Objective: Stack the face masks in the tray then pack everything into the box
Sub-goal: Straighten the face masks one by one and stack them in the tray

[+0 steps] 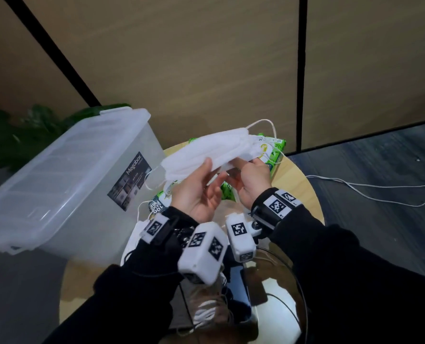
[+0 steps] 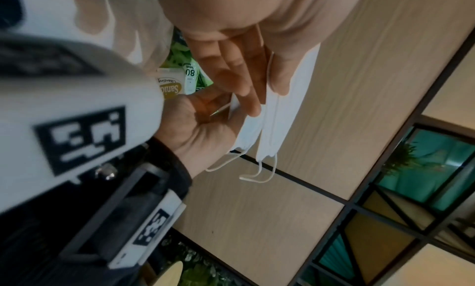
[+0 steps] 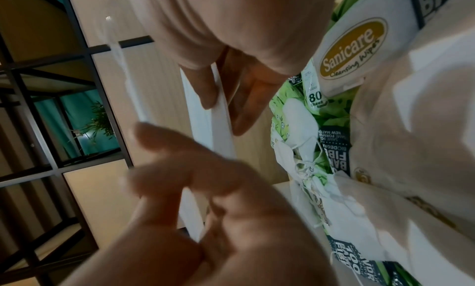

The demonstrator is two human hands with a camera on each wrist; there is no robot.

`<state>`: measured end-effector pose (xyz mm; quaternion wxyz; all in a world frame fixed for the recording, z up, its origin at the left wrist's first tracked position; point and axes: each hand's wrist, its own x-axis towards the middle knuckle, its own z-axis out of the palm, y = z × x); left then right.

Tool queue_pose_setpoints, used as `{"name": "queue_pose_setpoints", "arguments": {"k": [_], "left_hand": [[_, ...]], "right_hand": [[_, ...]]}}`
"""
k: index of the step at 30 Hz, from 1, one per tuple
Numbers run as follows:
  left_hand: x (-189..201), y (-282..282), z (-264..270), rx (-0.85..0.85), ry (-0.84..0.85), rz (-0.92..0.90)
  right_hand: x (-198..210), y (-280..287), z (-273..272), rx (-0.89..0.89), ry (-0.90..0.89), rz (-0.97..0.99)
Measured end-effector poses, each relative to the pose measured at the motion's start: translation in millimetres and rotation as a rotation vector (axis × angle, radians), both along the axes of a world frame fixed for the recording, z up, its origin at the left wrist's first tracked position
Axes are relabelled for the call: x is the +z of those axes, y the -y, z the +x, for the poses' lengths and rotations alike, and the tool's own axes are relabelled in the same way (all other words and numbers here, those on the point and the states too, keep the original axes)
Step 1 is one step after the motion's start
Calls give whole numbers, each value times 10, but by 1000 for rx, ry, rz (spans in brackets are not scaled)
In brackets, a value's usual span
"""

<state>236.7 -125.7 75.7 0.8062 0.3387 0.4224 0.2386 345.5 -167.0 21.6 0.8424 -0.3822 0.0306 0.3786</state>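
While both hands, left [image 1: 196, 194] and right [image 1: 250, 181], pinch the masks [image 1: 214, 151] above the table, box [image 1: 65, 180] at nine o'clock, I judge them light, floppy; grip the edges.

Dim, warm indoor light with soft shadows. The head view bends straight lines at its edges and is slightly soft. Both wrist views are motion-blurred, noisy, with near hands out of focus.

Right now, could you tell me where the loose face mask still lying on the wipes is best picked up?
Pinch the loose face mask by its folded fabric edge, coming from above: it lies flat and limp on the wipes pack, and its tangled ear loops would probably only drag it.
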Motion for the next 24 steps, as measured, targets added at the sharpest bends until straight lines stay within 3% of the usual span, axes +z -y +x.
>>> {"name": "queue_pose_setpoints", "arguments": {"k": [9,15,18,20,22,24], "left_hand": [[-234,-167,183,92,-190,163],[-284,-233,158,24,-275,169],[-271,-240,139,-163,-322,168],[-193,-301,60,-419,-384,217],[-49,-447,-85,-669,-476,415],[125,-657,-255,-761,-617,696]], "right_hand": [[36,57,-73,65,72,106],[127,61,-141,76,49,48],[159,61,-142,62,80,34],[150,47,-80,-11,73,11],[126,71,29,-105,2,12],[100,125,153,-209,-80,3]]}}
